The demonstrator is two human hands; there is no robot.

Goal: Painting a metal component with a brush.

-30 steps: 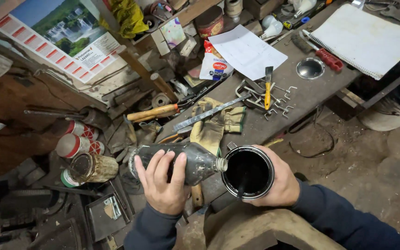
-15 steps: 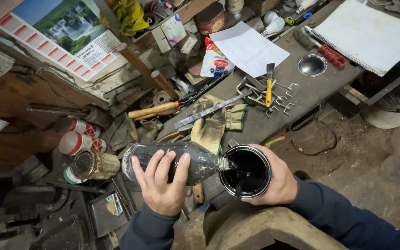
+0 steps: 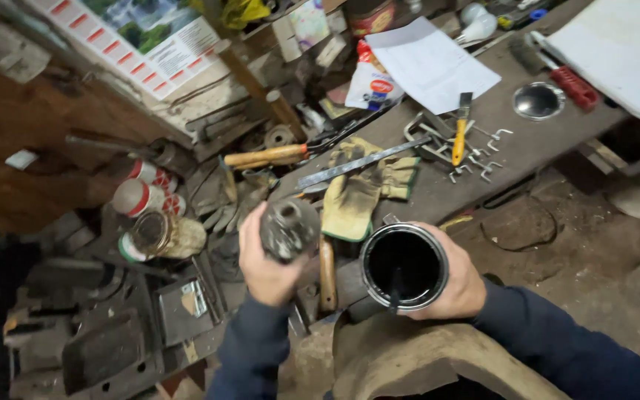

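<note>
My left hand [image 3: 264, 267] grips a dusty dark glass bottle [image 3: 289, 228], held with its base turned toward the camera. My right hand [image 3: 457, 285] wraps around an open metal can [image 3: 404, 265] filled with black liquid; something thin stands in the liquid at the near rim. The bottle is a short way left of the can and apart from it. Both hands hover over the front edge of a cluttered workbench [image 3: 512, 144].
Yellow work gloves [image 3: 357, 192], a long metal file [image 3: 357, 167], a wooden-handled tool [image 3: 268, 156], a yellow-handled brush [image 3: 459, 133], metal hooks [image 3: 483, 163], a round lid [image 3: 538, 101], papers [image 3: 431, 63] lie on the bench. Several cans [image 3: 146, 200] and scrap metal sit lower left. Dirt floor at right.
The bottle was lying sideways with its mouth at the can's rim, pouring. Now my left hand has drawn it away to the left and tipped it up, base toward the camera.
</note>
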